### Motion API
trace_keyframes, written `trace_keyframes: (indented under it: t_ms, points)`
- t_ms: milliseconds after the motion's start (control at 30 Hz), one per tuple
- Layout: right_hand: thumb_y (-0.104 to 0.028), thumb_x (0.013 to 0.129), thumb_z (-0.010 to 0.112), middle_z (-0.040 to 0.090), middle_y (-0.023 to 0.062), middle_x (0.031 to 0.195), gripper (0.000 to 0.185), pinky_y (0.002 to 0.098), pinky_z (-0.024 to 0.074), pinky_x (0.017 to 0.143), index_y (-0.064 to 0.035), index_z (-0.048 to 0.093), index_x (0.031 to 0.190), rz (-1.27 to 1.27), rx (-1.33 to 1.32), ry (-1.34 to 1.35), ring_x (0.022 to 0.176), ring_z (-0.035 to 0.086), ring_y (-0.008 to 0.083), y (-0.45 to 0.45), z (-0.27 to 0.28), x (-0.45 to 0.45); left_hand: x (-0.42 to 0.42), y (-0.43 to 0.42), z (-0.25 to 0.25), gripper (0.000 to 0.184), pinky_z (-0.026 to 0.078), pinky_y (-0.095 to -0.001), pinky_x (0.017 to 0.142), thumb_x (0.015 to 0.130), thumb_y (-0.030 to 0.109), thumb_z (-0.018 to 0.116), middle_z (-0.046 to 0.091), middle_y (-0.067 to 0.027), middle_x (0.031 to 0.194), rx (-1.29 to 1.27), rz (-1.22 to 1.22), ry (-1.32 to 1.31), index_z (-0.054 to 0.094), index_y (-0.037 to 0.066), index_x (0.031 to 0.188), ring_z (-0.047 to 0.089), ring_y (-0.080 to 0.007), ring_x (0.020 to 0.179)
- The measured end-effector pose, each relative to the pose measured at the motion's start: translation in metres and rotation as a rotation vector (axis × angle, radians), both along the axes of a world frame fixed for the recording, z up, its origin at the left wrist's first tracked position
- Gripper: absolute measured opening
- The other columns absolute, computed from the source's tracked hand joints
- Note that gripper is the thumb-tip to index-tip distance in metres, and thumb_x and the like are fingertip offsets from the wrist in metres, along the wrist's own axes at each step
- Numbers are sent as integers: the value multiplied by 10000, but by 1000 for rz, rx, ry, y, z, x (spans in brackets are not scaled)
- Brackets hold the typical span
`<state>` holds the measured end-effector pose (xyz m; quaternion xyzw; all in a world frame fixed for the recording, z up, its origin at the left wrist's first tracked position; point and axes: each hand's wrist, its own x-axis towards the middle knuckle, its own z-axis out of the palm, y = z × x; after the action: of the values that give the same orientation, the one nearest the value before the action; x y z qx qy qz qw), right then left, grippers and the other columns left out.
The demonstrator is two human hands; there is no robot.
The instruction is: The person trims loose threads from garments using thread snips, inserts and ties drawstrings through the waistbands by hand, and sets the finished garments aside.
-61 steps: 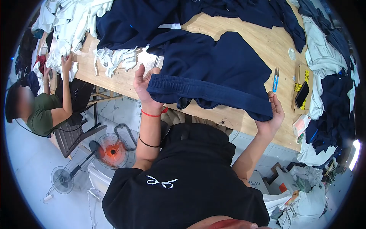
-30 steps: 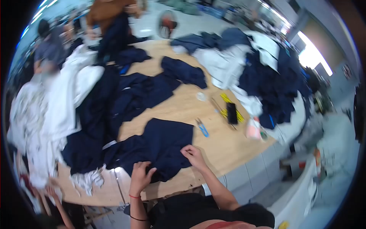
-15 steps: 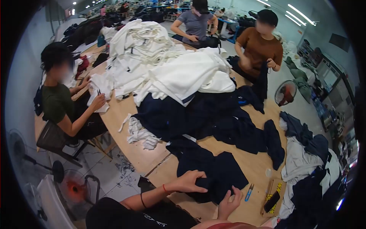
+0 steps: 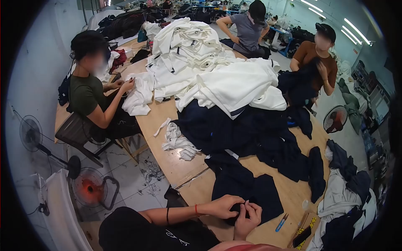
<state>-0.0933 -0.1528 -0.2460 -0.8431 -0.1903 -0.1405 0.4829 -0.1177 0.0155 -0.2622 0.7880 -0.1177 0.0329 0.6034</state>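
A dark navy garment (image 4: 264, 196) lies over the near edge of the wooden table. My left hand (image 4: 226, 206), with a red string on its wrist, is closed on the garment's near part, fingers pinched. Against it is my right hand (image 4: 248, 215), its fingers bent together at the same spot; whatever they grip there is too small to make out. To the right of the garment lies a pair of blue thread snips (image 4: 282, 223) on the table. White scraps (image 4: 179, 142) lie at the left, beyond my left arm.
A big pile of white garments (image 4: 234, 83) and navy garments (image 4: 247, 129) covers the middle. At the right are an open box (image 4: 308, 221) with a phone (image 4: 302, 237) and grey cloth (image 4: 339, 192). Three co-workers stand or sit around; fans are on the left floor.
My hands have come together at the garment's near part; a gap was between them before. The view has shifted slightly. The co-worker in brown has lifted dark cloth higher.
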Motion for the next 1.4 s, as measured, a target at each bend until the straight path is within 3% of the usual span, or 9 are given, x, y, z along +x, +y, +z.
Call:
trace_keyframes:
  t_ms: [300, 467, 667, 700, 767, 1067, 1233, 1333, 1400]
  points:
    - [59, 931, 747, 620, 145, 898, 44, 443, 518, 732, 57, 728, 970, -120, -125, -262, 871, 647, 331, 5, -11, -2, 7, 1, 24, 422, 607, -375, 860, 902, 97, 772, 774, -205, 1072, -6, -21, 200, 721, -62, 1289, 775, -331, 969]
    - [12, 1023, 653, 612, 197, 996, 79, 475, 518, 747, 49, 602, 975, -62, -139, -187, 877, 640, 382, -5, -3, -1, 3, -2, 0, 375, 590, -318, 808, 958, 122, 803, 779, -125, 1008, -162, 61, 167, 735, -39, 1290, 731, -166, 889]
    - [-42, 1054, 619, 649, 217, 987, 134, 448, 531, 770, 68, 666, 994, -71, 113, -35, 888, 642, 391, -11, 22, -10, -4, 9, 14, 292, 514, -256, 673, 942, 47, 811, 706, -1, 861, -338, 119, 291, 747, -21, 1218, 591, -32, 785]
    - [7, 978, 713, 676, 192, 997, 51, 437, 534, 781, 43, 700, 1012, -6, 58, -192, 897, 653, 366, -11, 23, -4, -4, 10, 22, 293, 506, -239, 676, 950, 35, 808, 698, 12, 887, -301, 115, 336, 745, -24, 1230, 580, -18, 794]
    - [71, 818, 841, 694, 132, 975, 238, 409, 535, 808, -7, 760, 1027, -36, 6, -142, 900, 663, 325, 2, 35, -3, -7, 4, 12, 305, 559, -223, 833, 1010, -10, 764, 747, -6, 1072, -430, 45, 384, 710, -19, 1310, 662, -32, 976]
    - [-2, 994, 687, 692, 131, 933, 128, 380, 531, 764, -8, 618, 886, -311, 50, -62, 833, 652, 297, -67, 10, 4, -6, -1, 49, 412, 560, -255, 989, 976, -78, 733, 794, -85, 1157, -614, -7, 430, 676, -48, 1382, 720, -93, 1073]
    - [-24, 1034, 639, 750, 205, 1260, 215, 406, 578, 940, 31, 720, 1226, -625, -259, -95, 1118, 732, 357, -135, -6, 42, -3, 2, 50, 492, 583, -265, 959, 973, -134, 710, 791, -120, 1137, -623, -47, 378, 603, -61, 1448, 738, -119, 1045]
    - [-22, 1041, 643, 676, 245, 1462, 424, 436, 528, 1095, 32, 639, 1461, -569, -649, -86, 1367, 643, 376, -194, -78, 57, -3, 3, 50, 527, 575, -259, 945, 966, -143, 699, 785, -111, 1108, -589, -44, 352, 568, -48, 1467, 731, -110, 1023]
    - [-24, 1038, 648, 666, 246, 1463, 437, 449, 512, 1108, 31, 627, 1471, -519, -794, -74, 1368, 622, 397, -200, -106, 43, -6, 4, 53, 513, 574, -261, 950, 970, -137, 700, 785, -111, 1110, -588, -27, 355, 569, -48, 1459, 730, -108, 1029]
